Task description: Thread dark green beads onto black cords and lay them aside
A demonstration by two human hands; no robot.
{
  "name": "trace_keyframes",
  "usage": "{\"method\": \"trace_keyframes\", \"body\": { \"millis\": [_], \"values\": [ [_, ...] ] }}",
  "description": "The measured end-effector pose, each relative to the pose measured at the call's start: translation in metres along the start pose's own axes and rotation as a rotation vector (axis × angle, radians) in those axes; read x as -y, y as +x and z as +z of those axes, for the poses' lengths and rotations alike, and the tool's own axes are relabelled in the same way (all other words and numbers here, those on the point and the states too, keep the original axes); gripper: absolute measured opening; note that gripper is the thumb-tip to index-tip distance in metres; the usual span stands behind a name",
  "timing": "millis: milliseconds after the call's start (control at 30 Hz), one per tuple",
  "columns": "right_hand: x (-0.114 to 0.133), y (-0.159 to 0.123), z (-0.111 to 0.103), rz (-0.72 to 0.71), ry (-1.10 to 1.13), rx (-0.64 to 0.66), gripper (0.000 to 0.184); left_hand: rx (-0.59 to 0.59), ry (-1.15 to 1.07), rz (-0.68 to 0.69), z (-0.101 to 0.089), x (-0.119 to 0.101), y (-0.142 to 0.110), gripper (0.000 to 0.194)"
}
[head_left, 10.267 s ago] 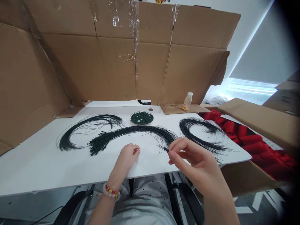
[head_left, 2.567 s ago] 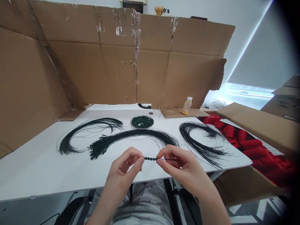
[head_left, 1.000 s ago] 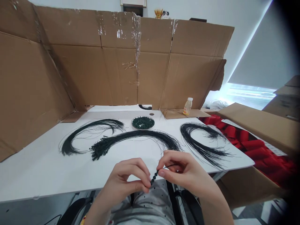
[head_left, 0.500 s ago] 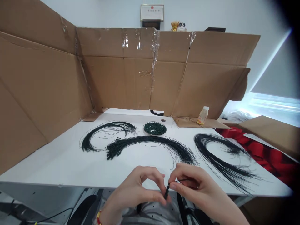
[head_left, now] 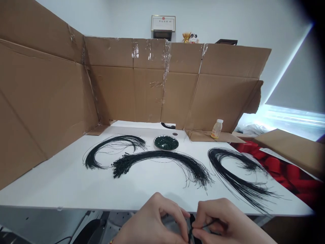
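At the bottom of the head view, in front of the table's near edge, my left hand (head_left: 156, 220) and my right hand (head_left: 225, 218) are close together. Between them is a dark cord strung with small dark beads (head_left: 190, 234). My right thumb and forefinger pinch it, and its tail runs back under the right fingers. My left thumb and fingers close on the beaded end, partly cut off by the frame. Beyond the hands lies a curved bundle of beaded black cords (head_left: 165, 155), its beaded ends at the left. Behind it stands a dish of dark green beads (head_left: 166, 142).
Two more black cord bundles lie left (head_left: 98, 149) and right (head_left: 228, 174) on the white table (head_left: 76, 189). Cardboard panels (head_left: 114, 91) wall the back and left. A small bottle (head_left: 217, 129) stands at the back right. A carton of red items (head_left: 276, 166) sits beyond the right edge.
Ten seconds ago only my right hand held the beaded cord; later both hands stretched it over the table. Both have since come down past the near edge, and the view has tilted up and turned left.
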State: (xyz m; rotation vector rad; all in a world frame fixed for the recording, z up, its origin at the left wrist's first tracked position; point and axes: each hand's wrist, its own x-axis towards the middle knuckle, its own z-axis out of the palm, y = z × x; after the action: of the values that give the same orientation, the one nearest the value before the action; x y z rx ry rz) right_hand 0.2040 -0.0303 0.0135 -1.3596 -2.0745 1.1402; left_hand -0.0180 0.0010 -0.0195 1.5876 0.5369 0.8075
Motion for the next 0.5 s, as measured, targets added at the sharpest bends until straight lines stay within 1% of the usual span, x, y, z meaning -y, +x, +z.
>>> {"method": "trace_keyframes", "body": {
  "millis": [33,100,133,200,233,267,333,367,433,500],
  "values": [
    [-0.001,0.004,0.000,0.021,-0.022,0.012,0.008,0.029,0.037,-0.017,-0.002,0.003,0.005,0.010],
    [-0.002,0.014,-0.002,0.026,-0.071,0.026,0.012,0.078,0.167,-0.080,-0.010,0.007,0.015,0.010],
    [-0.002,0.019,-0.004,0.013,-0.097,0.027,0.011,0.085,0.263,-0.118,-0.017,0.006,0.020,0.010],
    [-0.005,0.026,-0.011,-0.018,-0.133,0.016,0.005,0.043,0.484,-0.178,-0.038,0.000,0.026,0.007],
    [-0.007,0.027,-0.016,-0.030,-0.140,-0.005,0.008,0.005,0.557,-0.189,-0.052,-0.006,0.026,0.005],
    [-0.011,0.026,-0.022,-0.043,-0.139,-0.030,0.015,-0.036,0.604,-0.192,-0.068,-0.013,0.024,0.004],
    [-0.022,0.018,-0.036,-0.070,-0.122,-0.099,0.028,-0.152,0.700,-0.213,-0.105,-0.027,0.014,0.007],
    [-0.030,0.012,-0.043,-0.079,-0.111,-0.143,0.033,-0.231,0.751,-0.230,-0.125,-0.033,0.008,0.009],
    [-0.049,0.004,-0.057,-0.062,-0.085,-0.212,0.037,-0.378,0.833,-0.265,-0.166,-0.039,-0.007,0.015],
    [-0.070,0.006,-0.071,-0.016,-0.082,-0.267,0.041,-0.484,0.889,-0.286,-0.201,-0.035,-0.018,0.018]
  ]
}}
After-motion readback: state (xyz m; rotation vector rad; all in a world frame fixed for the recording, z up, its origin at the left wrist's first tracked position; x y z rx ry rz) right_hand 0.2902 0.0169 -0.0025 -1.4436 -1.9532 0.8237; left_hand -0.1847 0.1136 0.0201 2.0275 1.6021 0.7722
